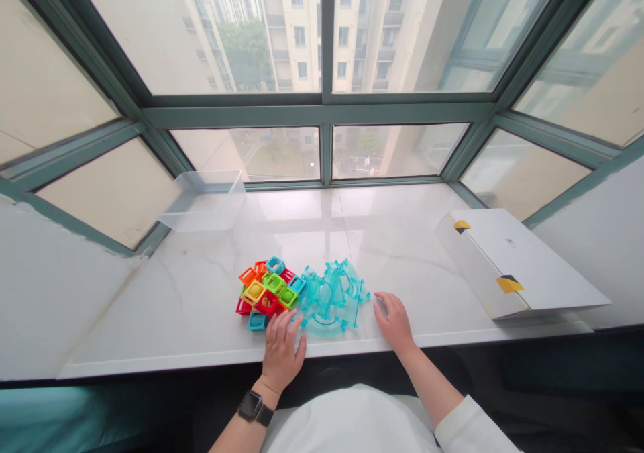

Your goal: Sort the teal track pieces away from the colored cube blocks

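Note:
A heap of colourful hollow plastic cube pieces (266, 293) in orange, green, red, yellow and blue lies on the white marble sill (412, 258). A yellow ball seems to sit among them. To its right lies a tangle of clear turquoise curved track pieces (329, 300). My left hand (282, 352), with a black smartwatch (250, 405) on the wrist, rests at the front of the heap, fingers spread, holding nothing. My right hand (395, 322) lies just right of the turquoise pieces, its fingertips close to them, holding nothing.
A clear plastic storage tub (202, 201) stands at the back left of the sill, against the window. A flat white cardboard box (518, 265) with yellow-and-black tape lies at the right. Green-framed windows run behind the sill, and its front edge lies close to my body.

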Demonstrator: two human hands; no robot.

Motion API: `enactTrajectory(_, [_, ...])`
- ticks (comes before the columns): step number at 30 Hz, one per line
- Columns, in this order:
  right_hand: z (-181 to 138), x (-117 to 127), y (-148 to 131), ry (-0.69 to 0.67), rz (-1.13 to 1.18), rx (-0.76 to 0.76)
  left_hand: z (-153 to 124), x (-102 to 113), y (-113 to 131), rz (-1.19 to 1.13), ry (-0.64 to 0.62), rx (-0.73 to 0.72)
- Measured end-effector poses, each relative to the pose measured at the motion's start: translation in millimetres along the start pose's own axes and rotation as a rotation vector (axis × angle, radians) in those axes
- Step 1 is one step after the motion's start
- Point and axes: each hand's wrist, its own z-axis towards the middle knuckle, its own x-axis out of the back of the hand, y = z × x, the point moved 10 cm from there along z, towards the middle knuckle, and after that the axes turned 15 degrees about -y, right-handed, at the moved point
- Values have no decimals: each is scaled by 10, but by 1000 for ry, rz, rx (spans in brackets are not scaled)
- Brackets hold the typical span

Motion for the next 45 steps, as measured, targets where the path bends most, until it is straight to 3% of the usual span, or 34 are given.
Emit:
enactTrajectory(7, [-6, 29, -24, 5, 44, -4, 32, 78, 41, -32, -3, 5])
enactTrajectory(12, [-29, 45, -37, -15, 114, -20, 346, 230, 213, -129, -23, -9])
enactTrajectory(17, [-26, 49, -51, -20, 104, -11, 776, 104, 408, -99, -215, 14])
enactTrajectory(21, [-16, 33, -46, -23, 78, -1, 874, -34, 447, -63, -336, 47])
enactTrajectory(30, [-20, 8, 4, -14, 61, -6, 806, 148, 343, -327, -152, 72])
enactTrajectory(34, [44, -6, -96, 17, 8, 31, 813, 205, 330, -379, -142, 81])
enactTrajectory(39, [195, -276, -386, -114, -75, 102, 820, 191, 295, -412, -140, 88])
enactTrajectory(45, [244, -497, -517, -111, -193, 60, 775, 198, 246, -502, -111, 102])
